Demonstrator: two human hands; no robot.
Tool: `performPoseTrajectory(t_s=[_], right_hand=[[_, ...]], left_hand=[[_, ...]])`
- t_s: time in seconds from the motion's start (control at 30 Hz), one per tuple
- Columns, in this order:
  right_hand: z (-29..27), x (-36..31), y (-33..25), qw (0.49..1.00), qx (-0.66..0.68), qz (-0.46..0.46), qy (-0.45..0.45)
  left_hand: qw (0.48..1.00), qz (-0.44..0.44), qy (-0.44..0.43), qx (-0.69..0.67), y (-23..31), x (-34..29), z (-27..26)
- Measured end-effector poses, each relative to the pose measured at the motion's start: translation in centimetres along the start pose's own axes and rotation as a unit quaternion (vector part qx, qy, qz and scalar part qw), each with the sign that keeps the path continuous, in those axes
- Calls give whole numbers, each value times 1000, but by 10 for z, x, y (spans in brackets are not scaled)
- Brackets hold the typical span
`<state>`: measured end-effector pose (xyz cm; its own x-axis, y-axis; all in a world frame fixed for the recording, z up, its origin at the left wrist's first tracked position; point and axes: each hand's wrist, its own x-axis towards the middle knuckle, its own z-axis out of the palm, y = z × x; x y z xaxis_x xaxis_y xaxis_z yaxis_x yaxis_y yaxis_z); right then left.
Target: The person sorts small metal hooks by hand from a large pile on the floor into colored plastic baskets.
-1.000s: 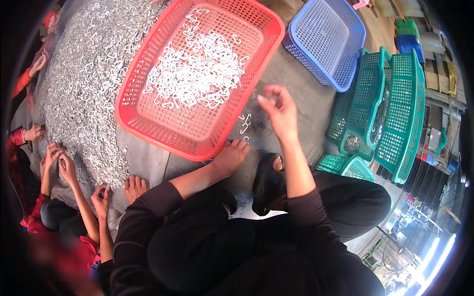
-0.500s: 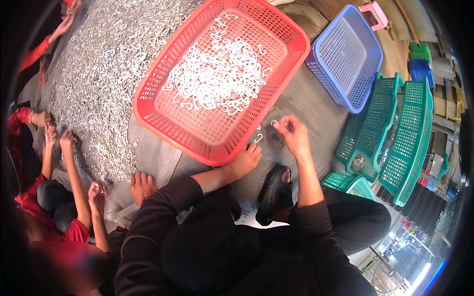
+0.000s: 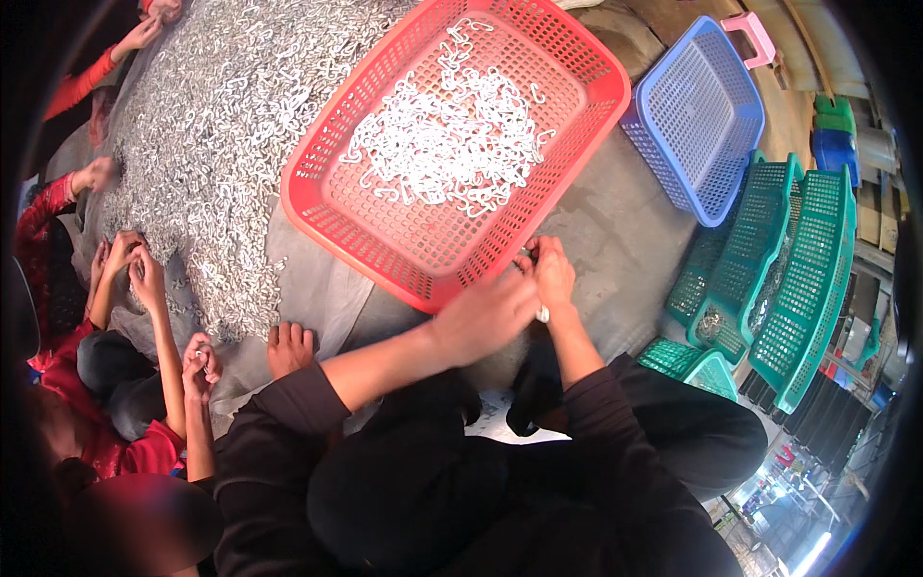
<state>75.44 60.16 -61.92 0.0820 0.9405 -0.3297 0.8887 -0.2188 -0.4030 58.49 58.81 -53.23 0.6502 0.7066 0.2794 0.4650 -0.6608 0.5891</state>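
Observation:
My left hand [image 3: 490,315], smeared by motion, reaches across to my right hand [image 3: 555,274] just in front of the red basket [image 3: 365,255]. The fingers of my right hand are bent closed, with the tips by the basket's near rim. A small pale metal hook [image 3: 543,313] shows at the lower edge of that hand, between it and the left one. What the left fingers hold, if anything, is lost in the blur. Inside the red basket lies a loose heap of shiny S-shaped metal hooks [image 3: 452,139].
A wide pile of metal hooks [image 3: 221,115] spreads on a grey sheet at the left, where co-workers' hands [image 3: 130,260] work. Another bare foot [image 3: 289,349] rests near the pile. At right stand a blue basket [image 3: 694,115], green baskets [image 3: 803,288] and a pink stool [image 3: 750,38].
My left hand has lifted off the floor by the basket and moved right to meet my right hand. The right hand has moved slightly left and down. The whole view has shifted a little.

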Motion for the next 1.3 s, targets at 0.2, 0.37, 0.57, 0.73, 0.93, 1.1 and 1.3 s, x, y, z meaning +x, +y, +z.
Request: performPoseTrajectory(t_s=[0.2, 0.37, 0.57, 0.73, 0.93, 1.1, 1.3], right_hand=[[6, -4, 8, 999, -52, 0, -10], [-1, -3, -4, 1000, -5, 5, 19], [16, -2, 11, 997, -69, 14, 30], [-38, 10, -2, 979, 126, 23, 155], [-60, 16, -26, 959, 228, -64, 158], [-18, -15, 16, 995, -4, -98, -34], [-5, -11, 23, 956, -153, -230, -101]], left_hand=[[965, -216, 147, 11, -65, 5, -61], [970, -154, 181, 51, -75, -9, -60], [975, 41, -210, -64, 0, -77, 39], [972, -125, -191, 50, -18, -114, 71], [946, -167, -216, 173, -41, -130, 88], [934, -153, -220, 235, -39, -130, 91], [967, -15, -232, 107, -34, -135, 68]])
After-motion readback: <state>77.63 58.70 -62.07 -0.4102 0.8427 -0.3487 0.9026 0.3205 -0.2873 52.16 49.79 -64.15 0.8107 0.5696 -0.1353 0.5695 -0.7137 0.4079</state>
